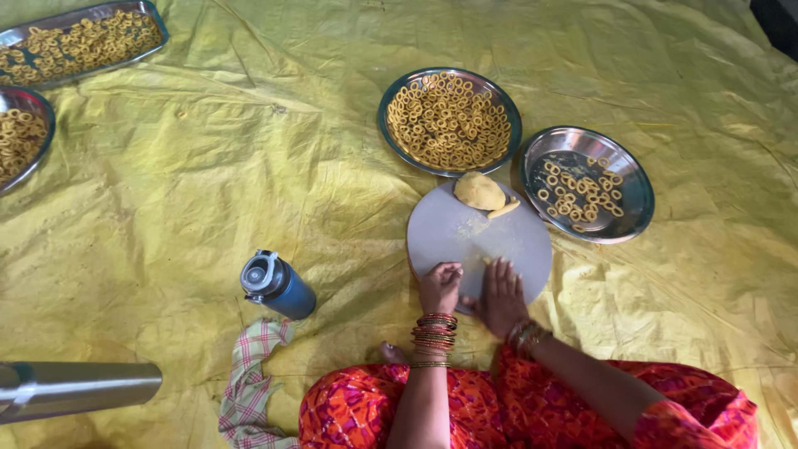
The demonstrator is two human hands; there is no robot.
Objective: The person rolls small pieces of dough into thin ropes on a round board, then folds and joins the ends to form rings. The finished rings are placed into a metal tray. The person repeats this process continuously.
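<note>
- Head view: we sit on a yellow sheet [249, 150] with a round grey board [465, 233] in front of us.
- Left hand [439, 287] rests at the board's near edge, fingers curled loosely inward; we cannot tell whether anything is held in them.
- Right hand [501, 295] lies flat on the board, fingers stretched out and together, palm down. A small tip of dough [486, 260] shows just beyond the fingertips, so we judge a strand is being rolled beneath the palm.
- Dough lump [479, 190] sits at the board's far edge, with a short rolled piece [504, 209] touching it on the right. A good share of dough is thus left unshaped.
- Full steel plate [450, 120] beyond the board is heaped with finished dough rings; we judge this batch complete.
- Second steel plate [587, 184], right of the board, holds only a sparse scatter of rings, much bare metal showing: it is partly filled.
- Far left: a tray [79, 40] and another plate [21, 133], both loaded with rings.
- Blue bottle [278, 287] lies near our left side, beside a checked cloth [249, 374]; a steel cylinder [79, 388] sits at lower left.
- Judgement: well along, yet dough remains.
</note>
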